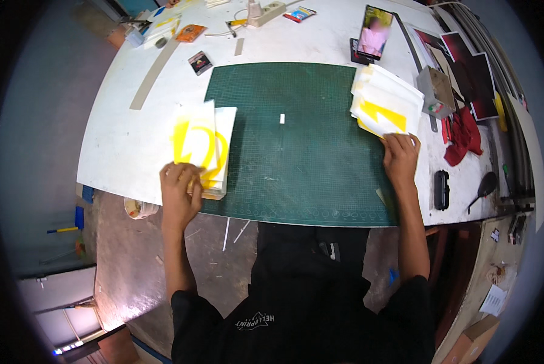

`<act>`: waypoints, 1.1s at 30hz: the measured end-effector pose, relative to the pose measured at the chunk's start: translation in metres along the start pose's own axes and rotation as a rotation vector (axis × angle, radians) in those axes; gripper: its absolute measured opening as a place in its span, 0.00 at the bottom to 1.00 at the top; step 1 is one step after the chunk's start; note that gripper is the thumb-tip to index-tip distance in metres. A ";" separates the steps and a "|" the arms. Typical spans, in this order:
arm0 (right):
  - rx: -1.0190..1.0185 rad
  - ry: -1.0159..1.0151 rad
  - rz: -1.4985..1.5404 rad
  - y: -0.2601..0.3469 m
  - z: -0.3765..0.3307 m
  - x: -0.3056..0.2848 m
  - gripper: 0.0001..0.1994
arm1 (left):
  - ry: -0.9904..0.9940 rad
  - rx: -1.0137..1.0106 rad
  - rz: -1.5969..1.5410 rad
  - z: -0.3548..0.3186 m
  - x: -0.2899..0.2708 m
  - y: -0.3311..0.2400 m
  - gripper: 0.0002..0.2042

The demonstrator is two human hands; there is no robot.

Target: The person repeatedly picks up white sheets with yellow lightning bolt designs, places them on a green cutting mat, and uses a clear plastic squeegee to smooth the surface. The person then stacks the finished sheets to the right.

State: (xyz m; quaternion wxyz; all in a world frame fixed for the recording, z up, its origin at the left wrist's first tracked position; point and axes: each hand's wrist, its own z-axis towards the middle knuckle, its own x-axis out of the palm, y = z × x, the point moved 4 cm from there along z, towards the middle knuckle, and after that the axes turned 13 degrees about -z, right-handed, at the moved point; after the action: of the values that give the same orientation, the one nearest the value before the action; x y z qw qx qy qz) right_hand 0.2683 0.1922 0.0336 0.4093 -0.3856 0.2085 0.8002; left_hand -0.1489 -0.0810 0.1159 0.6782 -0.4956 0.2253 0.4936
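My left hand (182, 187) is closed on the near edge of a white sheet with yellow print (196, 142). That sheet looks slightly blurred and lies over a thick stack of similar sheets (226, 121) at the left edge of the green cutting mat (296, 170). On the right, my right hand (400, 159) has its fingers pinched at the near edge of a fanned pile of white sheets with yellow shapes (388, 100). The pile overlaps the mat's far right corner. A small white piece (282, 119) lies on the mat between the hands.
Behind the right pile a phone (375, 33) leans upright. A grey box (435, 92), a red cloth (464, 138) and a black case (442, 190) line the right side. Farther back are a power strip (267, 13), a small dark box (199, 62) and a grey strip (155, 74).
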 end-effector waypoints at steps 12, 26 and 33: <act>-0.290 0.104 0.268 0.143 -0.073 -0.077 0.25 | -0.173 -0.691 -1.466 -0.018 0.127 -0.087 0.20; 0.833 0.193 1.110 0.073 -0.088 -0.043 0.06 | 0.100 -0.622 -1.536 -0.027 0.190 -0.060 0.16; 0.778 0.479 1.289 0.052 -0.097 -0.066 0.08 | 0.153 -0.519 -1.247 -0.018 0.187 -0.059 0.12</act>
State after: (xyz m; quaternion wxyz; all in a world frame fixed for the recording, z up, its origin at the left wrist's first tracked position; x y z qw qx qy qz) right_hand 0.2938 0.0669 0.0268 -0.0858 -0.1798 0.7382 0.6445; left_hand -0.0160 -0.0148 -0.0133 0.6772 -0.7130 -0.1812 0.0120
